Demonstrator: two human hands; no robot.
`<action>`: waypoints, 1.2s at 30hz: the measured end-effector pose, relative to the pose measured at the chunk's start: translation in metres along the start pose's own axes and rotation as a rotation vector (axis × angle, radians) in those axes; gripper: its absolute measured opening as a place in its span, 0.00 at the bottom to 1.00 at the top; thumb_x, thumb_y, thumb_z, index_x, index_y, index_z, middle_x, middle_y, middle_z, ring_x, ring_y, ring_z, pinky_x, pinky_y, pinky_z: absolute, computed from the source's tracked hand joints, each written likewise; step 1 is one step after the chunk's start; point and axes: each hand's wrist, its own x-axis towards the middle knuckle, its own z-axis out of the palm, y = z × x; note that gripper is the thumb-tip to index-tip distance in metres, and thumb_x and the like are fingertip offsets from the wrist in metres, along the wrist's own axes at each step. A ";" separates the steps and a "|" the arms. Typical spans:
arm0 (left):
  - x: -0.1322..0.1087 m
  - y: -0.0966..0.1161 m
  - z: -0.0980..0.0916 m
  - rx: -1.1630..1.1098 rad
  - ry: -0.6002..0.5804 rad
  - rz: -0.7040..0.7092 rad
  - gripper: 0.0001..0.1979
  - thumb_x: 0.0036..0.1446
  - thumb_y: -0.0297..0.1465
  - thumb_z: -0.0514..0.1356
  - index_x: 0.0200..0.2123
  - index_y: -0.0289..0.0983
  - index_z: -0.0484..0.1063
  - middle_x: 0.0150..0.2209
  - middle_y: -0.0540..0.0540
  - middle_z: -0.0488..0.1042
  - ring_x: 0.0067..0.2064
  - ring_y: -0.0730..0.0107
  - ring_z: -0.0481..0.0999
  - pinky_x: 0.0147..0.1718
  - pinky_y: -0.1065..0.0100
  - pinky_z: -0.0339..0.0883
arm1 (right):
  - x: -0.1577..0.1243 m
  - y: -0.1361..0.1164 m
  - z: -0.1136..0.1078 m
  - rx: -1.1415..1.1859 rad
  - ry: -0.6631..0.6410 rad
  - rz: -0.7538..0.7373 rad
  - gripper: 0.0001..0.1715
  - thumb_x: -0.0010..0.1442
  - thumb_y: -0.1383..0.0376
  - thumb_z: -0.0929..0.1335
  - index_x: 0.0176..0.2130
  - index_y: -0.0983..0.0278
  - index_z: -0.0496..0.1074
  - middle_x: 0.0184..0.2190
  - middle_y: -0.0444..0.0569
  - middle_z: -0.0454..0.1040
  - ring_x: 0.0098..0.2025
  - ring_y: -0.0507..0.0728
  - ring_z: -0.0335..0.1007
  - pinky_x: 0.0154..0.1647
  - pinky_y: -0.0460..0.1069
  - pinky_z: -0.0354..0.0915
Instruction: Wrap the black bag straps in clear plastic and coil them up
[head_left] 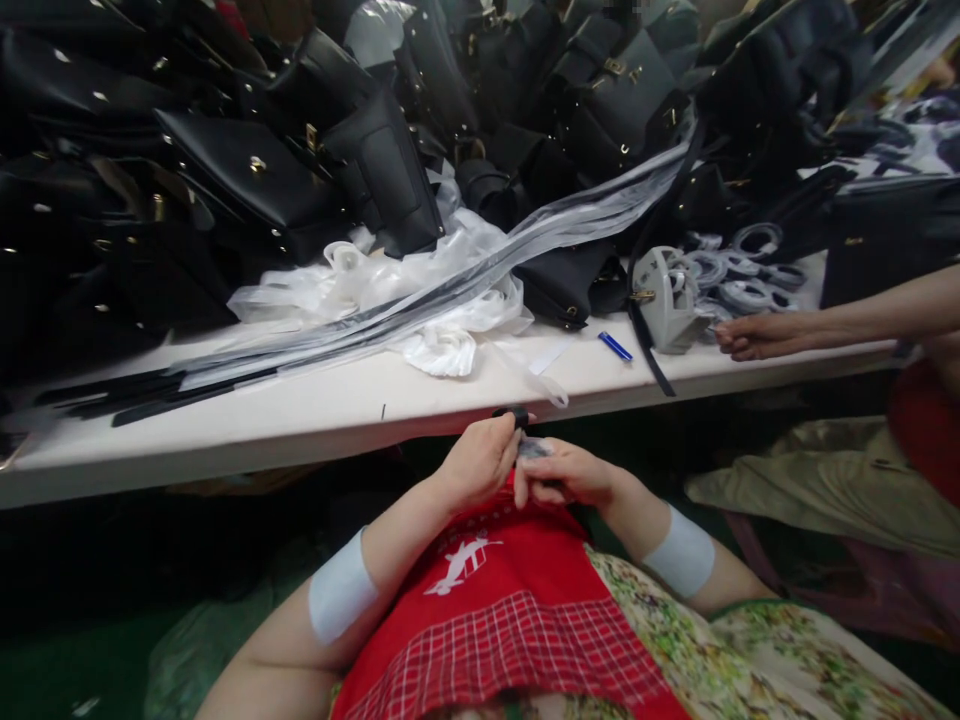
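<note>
My left hand and my right hand meet just below the white table's front edge, above a red apron on my lap. The left hand's fingers are closed round a small black piece, perhaps a strap end. The right hand pinches a small clear plastic bit beside it. Both forearms carry white patches.
Many black handbags are piled along the back of the table. Clear plastic bags with black straps lie in front of them. A grey tape dispenser, tape rolls and a blue pen sit at right, where another person's hand rests.
</note>
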 end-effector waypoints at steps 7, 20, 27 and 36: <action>-0.009 0.014 0.007 0.378 -0.170 -0.044 0.10 0.64 0.34 0.50 0.31 0.38 0.66 0.26 0.45 0.69 0.31 0.60 0.71 0.35 0.62 0.63 | -0.033 -0.011 -0.026 0.300 0.227 -0.030 0.19 0.57 0.59 0.66 0.19 0.64 0.65 0.04 0.34 0.47 0.08 0.47 0.44 0.12 0.43 0.53; -0.008 0.005 0.004 0.763 -0.218 -0.051 0.13 0.67 0.31 0.46 0.40 0.33 0.68 0.32 0.36 0.76 0.34 0.53 0.76 0.35 0.59 0.64 | -0.066 -0.018 -0.059 -0.140 0.263 0.145 0.36 0.62 0.40 0.59 0.33 0.69 0.73 0.15 0.43 0.70 0.14 0.47 0.61 0.15 0.42 0.55; -0.020 0.005 0.014 0.878 -0.275 0.062 0.17 0.63 0.22 0.44 0.50 0.27 0.67 0.35 0.35 0.75 0.39 0.51 0.75 0.41 0.56 0.65 | -0.048 -0.007 -0.049 -0.176 0.189 0.326 0.34 0.64 0.44 0.60 0.33 0.71 0.75 0.19 0.51 0.76 0.16 0.51 0.71 0.16 0.42 0.59; -0.017 0.011 0.020 0.645 -0.308 -0.051 0.12 0.64 0.35 0.50 0.35 0.35 0.71 0.29 0.37 0.75 0.34 0.54 0.75 0.38 0.60 0.63 | -0.030 -0.004 -0.043 -0.371 0.113 0.310 0.36 0.66 0.45 0.56 0.35 0.70 0.75 0.21 0.50 0.77 0.15 0.49 0.65 0.16 0.43 0.57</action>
